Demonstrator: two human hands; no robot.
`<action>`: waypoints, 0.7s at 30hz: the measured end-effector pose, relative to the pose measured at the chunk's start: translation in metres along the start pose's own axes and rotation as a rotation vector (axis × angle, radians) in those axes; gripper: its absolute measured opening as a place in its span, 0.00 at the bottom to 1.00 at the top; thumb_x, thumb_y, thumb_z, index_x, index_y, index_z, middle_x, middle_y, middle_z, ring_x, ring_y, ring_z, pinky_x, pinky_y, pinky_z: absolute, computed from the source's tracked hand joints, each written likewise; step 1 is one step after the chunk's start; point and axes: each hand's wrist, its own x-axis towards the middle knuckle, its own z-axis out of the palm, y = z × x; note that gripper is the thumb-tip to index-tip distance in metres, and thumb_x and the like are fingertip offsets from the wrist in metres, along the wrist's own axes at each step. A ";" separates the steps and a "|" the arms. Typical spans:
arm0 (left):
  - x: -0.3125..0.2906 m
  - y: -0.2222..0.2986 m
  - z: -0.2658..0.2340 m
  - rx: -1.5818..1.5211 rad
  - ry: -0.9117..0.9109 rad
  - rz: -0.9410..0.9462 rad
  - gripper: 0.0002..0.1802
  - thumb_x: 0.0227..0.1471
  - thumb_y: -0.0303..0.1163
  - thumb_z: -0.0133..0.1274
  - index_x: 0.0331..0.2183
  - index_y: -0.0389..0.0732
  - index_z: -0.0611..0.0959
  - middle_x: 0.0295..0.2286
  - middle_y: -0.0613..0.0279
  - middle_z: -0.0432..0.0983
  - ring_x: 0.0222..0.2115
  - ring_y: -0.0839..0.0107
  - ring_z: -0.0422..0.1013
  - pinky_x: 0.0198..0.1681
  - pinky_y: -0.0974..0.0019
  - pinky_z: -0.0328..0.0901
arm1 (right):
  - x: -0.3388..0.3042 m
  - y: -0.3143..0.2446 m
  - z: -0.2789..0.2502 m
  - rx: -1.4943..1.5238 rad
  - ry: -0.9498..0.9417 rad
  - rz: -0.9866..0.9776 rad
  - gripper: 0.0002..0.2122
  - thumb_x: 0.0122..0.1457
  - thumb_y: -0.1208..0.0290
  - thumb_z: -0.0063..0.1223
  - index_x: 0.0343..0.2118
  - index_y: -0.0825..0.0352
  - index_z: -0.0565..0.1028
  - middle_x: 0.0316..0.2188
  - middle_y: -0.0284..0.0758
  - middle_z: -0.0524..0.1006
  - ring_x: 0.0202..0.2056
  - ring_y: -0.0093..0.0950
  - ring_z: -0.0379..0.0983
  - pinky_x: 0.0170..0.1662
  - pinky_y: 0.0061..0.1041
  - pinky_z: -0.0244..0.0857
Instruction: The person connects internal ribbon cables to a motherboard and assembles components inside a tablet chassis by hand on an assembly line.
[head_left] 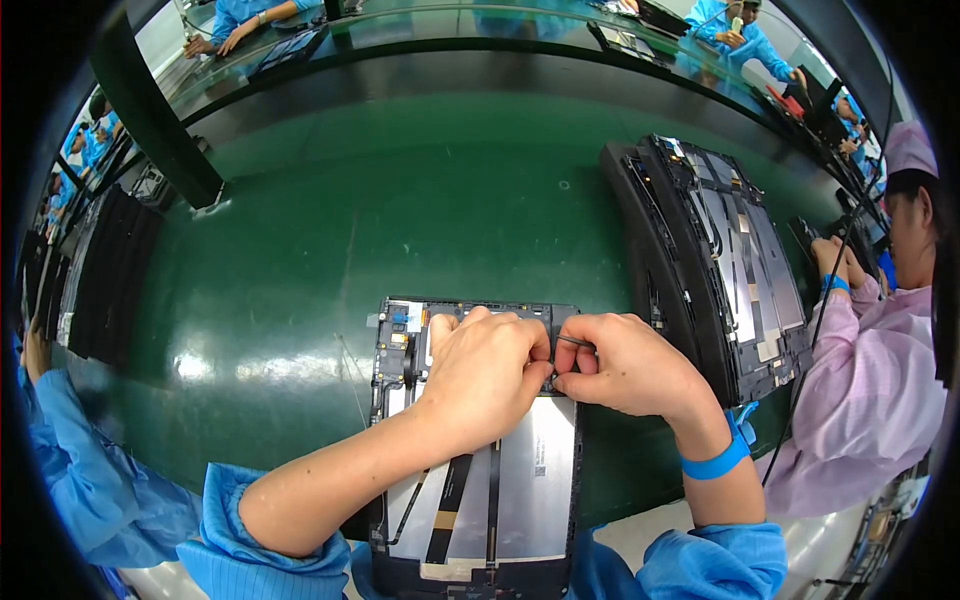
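Note:
In front of me lies an opened tablet (530,480), its silver inner plate, black flat cables and small circuit parts facing up. My left hand (485,365) reaches across its upper part, with thumb and forefinger pinched near the right edge. What those fingertips hold, if anything, is hidden. Close against them, my right hand (630,365) is closed, and a thin dark rod-like piece (574,342) shows between its fingers. Both sets of fingertips meet over the tablet's upper right, covering the parts below. A blue band circles my right wrist.
Stacked opened tablets (740,260) in black trays stand at the right of the green table (400,200). More dark trays (105,275) are piled at the left, by a green post (150,110). A co-worker in pink (860,380) sits at right; others in blue work around.

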 end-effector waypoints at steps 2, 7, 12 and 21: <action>0.000 -0.001 0.001 0.006 0.038 0.025 0.02 0.35 0.29 0.50 0.18 0.42 0.74 0.18 0.67 0.69 0.25 0.69 0.62 0.31 0.65 0.49 | 0.000 0.002 0.003 0.006 0.020 -0.017 0.06 0.34 0.73 0.47 0.18 0.68 0.68 0.12 0.39 0.68 0.19 0.34 0.67 0.24 0.29 0.59; -0.010 -0.012 0.006 0.158 0.132 0.339 0.05 0.35 0.27 0.49 0.23 0.42 0.75 0.22 0.67 0.69 0.27 0.70 0.63 0.33 0.65 0.51 | 0.000 0.002 0.005 0.012 0.027 0.004 0.07 0.33 0.72 0.47 0.18 0.69 0.67 0.13 0.40 0.68 0.20 0.35 0.67 0.24 0.30 0.59; -0.021 -0.013 0.004 0.362 0.162 0.615 0.10 0.37 0.28 0.47 0.28 0.36 0.74 0.28 0.62 0.68 0.33 0.67 0.61 0.36 0.63 0.53 | 0.004 0.005 0.002 -0.033 -0.005 -0.018 0.08 0.34 0.71 0.49 0.14 0.69 0.65 0.09 0.35 0.63 0.13 0.27 0.59 0.17 0.23 0.54; -0.027 -0.015 -0.006 0.501 0.000 0.616 0.23 0.37 0.40 0.51 0.36 0.37 0.72 0.37 0.63 0.64 0.39 0.66 0.59 0.40 0.59 0.53 | -0.006 0.011 0.010 -0.102 0.129 -0.019 0.09 0.37 0.70 0.51 0.16 0.69 0.66 0.11 0.36 0.67 0.16 0.28 0.65 0.20 0.22 0.58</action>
